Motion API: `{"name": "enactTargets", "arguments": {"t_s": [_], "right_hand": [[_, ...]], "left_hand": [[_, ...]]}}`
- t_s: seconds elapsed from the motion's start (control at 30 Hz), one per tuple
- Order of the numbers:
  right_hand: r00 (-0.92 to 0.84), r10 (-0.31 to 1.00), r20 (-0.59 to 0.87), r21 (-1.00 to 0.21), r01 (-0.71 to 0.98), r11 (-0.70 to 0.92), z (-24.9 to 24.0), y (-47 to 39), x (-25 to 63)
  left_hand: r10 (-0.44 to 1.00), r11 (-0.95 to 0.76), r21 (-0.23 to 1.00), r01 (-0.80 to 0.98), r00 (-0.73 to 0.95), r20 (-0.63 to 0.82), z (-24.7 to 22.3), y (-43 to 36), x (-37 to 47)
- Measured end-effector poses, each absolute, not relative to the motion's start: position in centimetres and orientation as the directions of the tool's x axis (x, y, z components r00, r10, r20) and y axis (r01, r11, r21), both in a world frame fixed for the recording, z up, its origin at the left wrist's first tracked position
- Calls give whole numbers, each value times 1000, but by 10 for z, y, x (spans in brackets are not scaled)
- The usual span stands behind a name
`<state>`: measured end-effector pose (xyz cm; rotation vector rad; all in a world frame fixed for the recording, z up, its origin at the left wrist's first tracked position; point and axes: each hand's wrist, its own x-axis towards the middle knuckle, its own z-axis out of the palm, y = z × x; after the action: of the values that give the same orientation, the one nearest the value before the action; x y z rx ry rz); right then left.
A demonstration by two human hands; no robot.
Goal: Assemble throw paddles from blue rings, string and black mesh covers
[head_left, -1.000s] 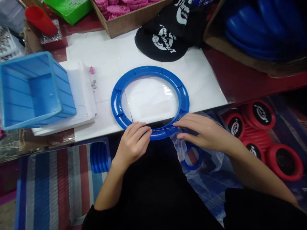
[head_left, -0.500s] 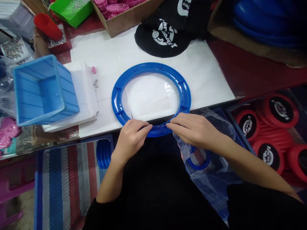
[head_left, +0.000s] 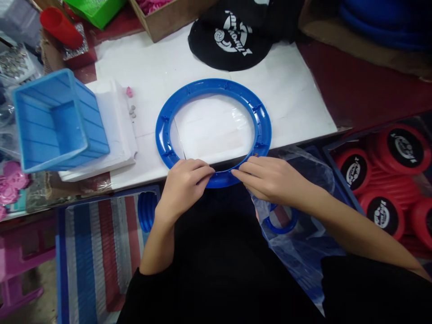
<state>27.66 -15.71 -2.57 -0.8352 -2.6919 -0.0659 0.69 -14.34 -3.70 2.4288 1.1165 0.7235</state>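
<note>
Head view: blue ring [head_left: 213,85] seemingly widest left-right.

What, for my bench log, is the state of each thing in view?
Large ring: hollow side up, held
Left hand: fingers closed at its near rim
Right hand: likewise closed there
Blue bin: open-topped
Red cup: apparently tilted
Black piece: logo up
Carton: open, holding pink pieces
Red rings: piled together
Clear plastic: crumpled

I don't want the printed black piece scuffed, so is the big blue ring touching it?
Apart: the head view shows a strip of white sheet between the big blue ring and the rounded edge of the printed black piece.
</note>
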Motion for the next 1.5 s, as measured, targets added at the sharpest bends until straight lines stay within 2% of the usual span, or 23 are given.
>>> {"name": "enactTargets", "arguments": {"t_s": [0.23, 0.33, 0.53, 0.7, 0.8, 0.97, 1.3, 1.5], "right_hand": [[-728, 592, 344, -97, 600, 794, -28, -159, 274], [-718, 611, 334, -107, 615, 781, -29, -161, 274], [-698, 654, 293, -112, 654, 748, -29, -167, 271], [-678, 688, 259, -187, 664, 724, -29, -169, 267], [-669, 698, 257, -209, 666, 716, -28, -169, 266], [-645, 729, 227, -234, 691, 684, -26, -171, 265], [-668, 731, 135, -327, 667, 670, -20, -166, 275], [-594, 778, 204, -434, 657, 616, -14, -152, 291]], "left_hand": [[640, -768, 423, 481, 601, 479, -48, -142, 0], [590, -808, 378, 453, 632, 503, -52, -141, -4], [605, -791, 423, 442, 665, 437, -51, -142, -7], [693, -701, 511, 497, 644, 324, -36, -145, 2], [746, -624, 548, 557, 632, 208, -28, -144, 17], [770, -552, 488, 676, 638, -13, -27, -143, 43], [795, -520, 522, 676, 607, 7, -32, -143, 45], [802, -514, 534, 671, 597, 22, -34, -140, 43]]}}
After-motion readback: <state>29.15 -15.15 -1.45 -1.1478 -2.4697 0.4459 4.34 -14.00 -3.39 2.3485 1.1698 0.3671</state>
